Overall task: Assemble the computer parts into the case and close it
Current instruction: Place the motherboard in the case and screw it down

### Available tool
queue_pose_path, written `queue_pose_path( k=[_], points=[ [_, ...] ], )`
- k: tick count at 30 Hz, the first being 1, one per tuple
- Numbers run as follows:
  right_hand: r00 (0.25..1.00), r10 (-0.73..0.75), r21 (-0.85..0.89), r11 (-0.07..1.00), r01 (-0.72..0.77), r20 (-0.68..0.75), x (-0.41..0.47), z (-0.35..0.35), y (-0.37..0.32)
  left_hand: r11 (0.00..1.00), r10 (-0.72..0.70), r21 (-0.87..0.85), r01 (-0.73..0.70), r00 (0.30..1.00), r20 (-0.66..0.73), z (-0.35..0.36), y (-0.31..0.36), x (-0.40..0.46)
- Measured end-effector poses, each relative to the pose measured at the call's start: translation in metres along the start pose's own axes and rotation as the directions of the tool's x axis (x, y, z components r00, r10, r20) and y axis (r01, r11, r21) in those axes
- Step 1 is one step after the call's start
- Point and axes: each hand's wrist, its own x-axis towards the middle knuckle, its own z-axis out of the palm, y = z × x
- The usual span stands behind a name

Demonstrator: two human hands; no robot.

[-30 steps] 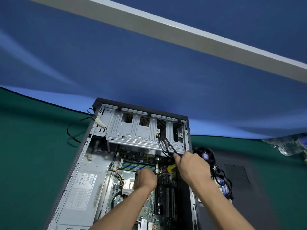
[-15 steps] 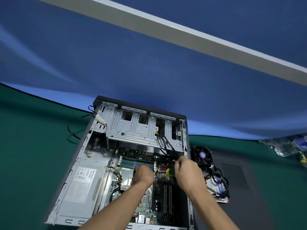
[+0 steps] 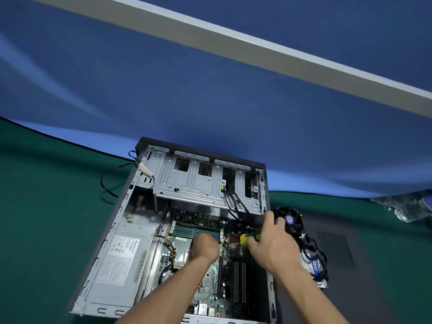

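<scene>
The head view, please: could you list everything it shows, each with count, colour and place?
computer case: one, grey, open, on the table
power supply: one, silver, case's left side
circuit board: one, green, case floor
drive cage: one, silver, case's far end
fan: one, black, right of the case
side panel: one, dark, right of the case
table: one, green
screwdriver: one, yellow and green, in the right hand
left hand: over the circuit board
right hand: grips the screwdriver
</scene>
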Motion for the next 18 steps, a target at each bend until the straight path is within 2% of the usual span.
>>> queue_pose_path(
  k=[2,5,9,11,13,18],
  points=[
    [0.998,-0.039,0.035,0.999,0.037,0.049,-0.001,0.0,0.003,1.0,0.002,0.018,-0.002,1.0,0.0,0.002,0.001,0.0],
    [1.0,0.015,-0.025,1.0,-0.015,-0.007,-0.003,0.004,0.004,0.998,0.006,0.056,-0.006,1.0,-0.001,0.003,0.001,0.0],
    [0.994,-0.007,0.206,0.978,-0.016,0.11,-0.003,0.003,0.002,0.994,0.011,0.11,-0.009,1.0,-0.009,0.003,0.003,-0.001],
    [0.999,0.006,0.164,0.986,-0.014,0.05,-0.002,0.004,-0.001,0.994,0.011,0.113,-0.009,1.0,-0.016,0.002,0.003,-0.001],
    [0.996,0.077,0.079,0.994,-0.074,-0.038,-0.001,0.006,-0.003,0.995,0.003,0.103,0.0,1.0,-0.023,0.002,0.002,0.0],
    [0.991,0.046,0.206,0.976,-0.072,0.127,-0.003,0.001,-0.008,0.996,0.001,0.088,0.0,1.0,-0.014,0.001,0.004,-0.003]
  ],
)
